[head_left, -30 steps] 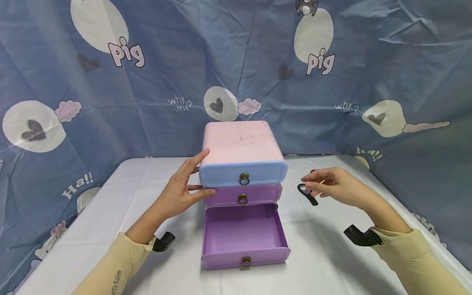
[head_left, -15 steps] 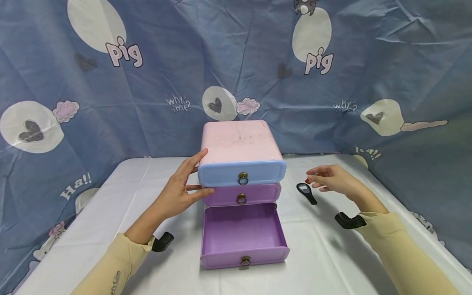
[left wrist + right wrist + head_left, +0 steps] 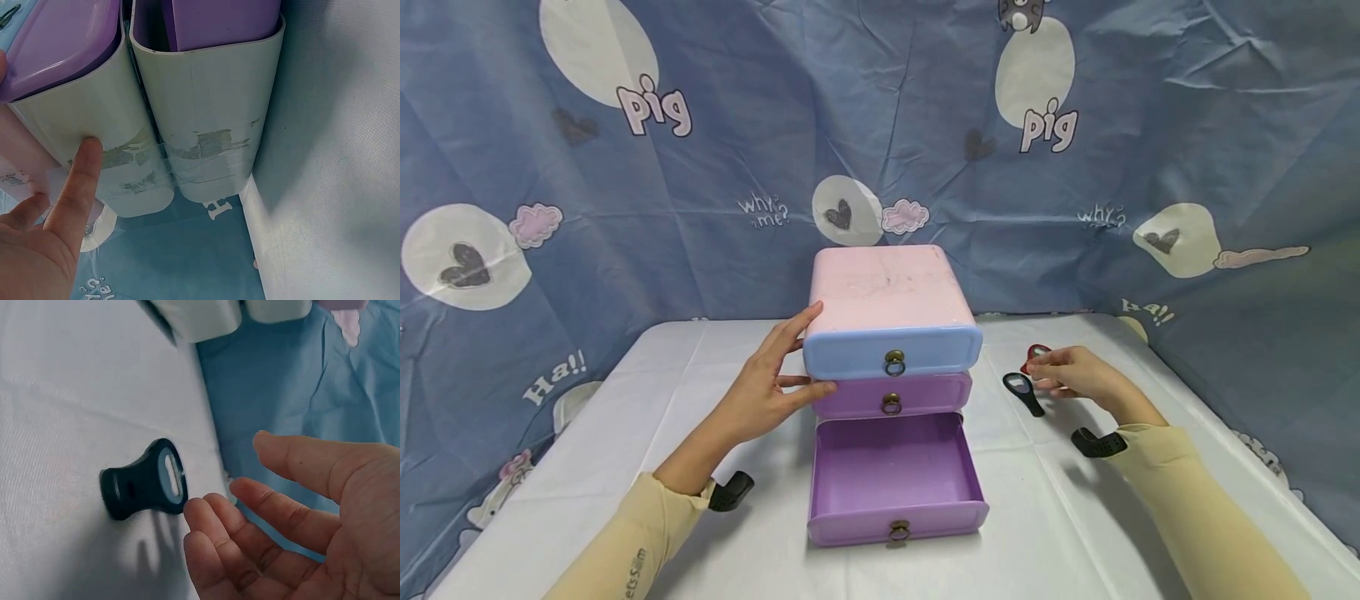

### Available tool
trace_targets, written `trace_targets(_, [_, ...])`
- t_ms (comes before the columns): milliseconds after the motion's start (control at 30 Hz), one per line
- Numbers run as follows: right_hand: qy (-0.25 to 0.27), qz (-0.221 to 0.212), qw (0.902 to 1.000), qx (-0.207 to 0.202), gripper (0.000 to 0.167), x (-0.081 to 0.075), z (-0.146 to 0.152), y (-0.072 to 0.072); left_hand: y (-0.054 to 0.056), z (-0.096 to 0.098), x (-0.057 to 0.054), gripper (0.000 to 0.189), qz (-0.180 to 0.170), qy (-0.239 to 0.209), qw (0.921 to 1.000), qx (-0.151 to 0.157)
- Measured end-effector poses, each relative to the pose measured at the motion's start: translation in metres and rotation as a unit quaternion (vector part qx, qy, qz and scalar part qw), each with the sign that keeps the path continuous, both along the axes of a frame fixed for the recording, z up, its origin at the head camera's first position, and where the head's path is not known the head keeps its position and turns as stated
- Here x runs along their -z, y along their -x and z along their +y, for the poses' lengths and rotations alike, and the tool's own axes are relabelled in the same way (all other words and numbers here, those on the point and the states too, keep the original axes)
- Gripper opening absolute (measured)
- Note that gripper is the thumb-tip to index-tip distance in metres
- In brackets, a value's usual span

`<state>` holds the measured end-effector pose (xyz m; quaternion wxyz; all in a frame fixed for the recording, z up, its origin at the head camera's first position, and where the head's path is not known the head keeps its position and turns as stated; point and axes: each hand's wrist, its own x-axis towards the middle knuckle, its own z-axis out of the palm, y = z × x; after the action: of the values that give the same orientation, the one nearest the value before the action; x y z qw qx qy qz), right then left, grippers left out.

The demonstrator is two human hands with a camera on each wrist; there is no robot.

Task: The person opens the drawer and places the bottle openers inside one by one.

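My left hand (image 3: 769,383) is spread against the left side of a small drawer cabinet (image 3: 887,287), its thumb at the purple middle drawer (image 3: 857,402). The left wrist view shows a fingertip on the cabinet's pale side wall (image 3: 119,112). On the right, my right hand (image 3: 1078,377) hovers with loosely bent fingers beside a red-rimmed magnifying glass (image 3: 1034,351), partly covered by the fingers. Thumb and fingers are apart with nothing between them in the right wrist view. A black magnifying glass (image 3: 1030,402) lies on the cloth just left of this hand.
The purple bottom drawer (image 3: 895,467) is pulled out toward me, with nothing inside. Above it, the blue top drawer (image 3: 850,357) and the middle one are pushed in. A white cloth (image 3: 1000,550) covers the table, and a blue printed curtain (image 3: 745,258) hangs behind.
The right hand has shifted forward and left, lifting and then lowering near the red magnifying glass, whose rim shows more now. The left hand stays on the cabinet.
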<state>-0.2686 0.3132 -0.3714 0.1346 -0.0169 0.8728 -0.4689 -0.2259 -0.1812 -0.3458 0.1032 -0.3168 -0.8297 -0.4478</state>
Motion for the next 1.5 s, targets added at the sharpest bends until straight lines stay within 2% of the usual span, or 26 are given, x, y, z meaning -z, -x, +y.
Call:
trace_targets(267, [0.06,-0.038,0.997,0.03,0.054,0.017,0.005,0.005,0.001,0.001,0.0,0.106,-0.001,0.002,1.0,0.003])
trace_targets(467, [0.069,-0.035,0.9951,0.061,0.053,0.024,0.003,0.008,0.001,0.002,0.0,0.106,0.0,0.002,1.0,0.004])
trace_targets(833, [0.03,-0.01,0.9959,0.085,0.053,0.028,-0.005,0.008,0.001,0.001,0.001,0.105,-0.002,0.003,1.0,0.003])
trace_targets(1100, [-0.04,0.023,0.9945,0.094,0.054,0.033,-0.012,0.012,0.002,0.0,0.002,0.105,-0.001,0.0,1.0,0.003])
trace_targets(1333, [-0.108,0.04,0.9911,0.067,0.051,0.033,-0.017,0.013,0.002,-0.001,0.002,0.105,-0.002,-0.001,1.0,0.003])
trace_targets(1500, [-0.1,0.043,0.9928,0.049,0.046,0.031,-0.023,0.013,0.002,-0.001,0.003,0.105,-0.001,-0.001,1.0,0.003])
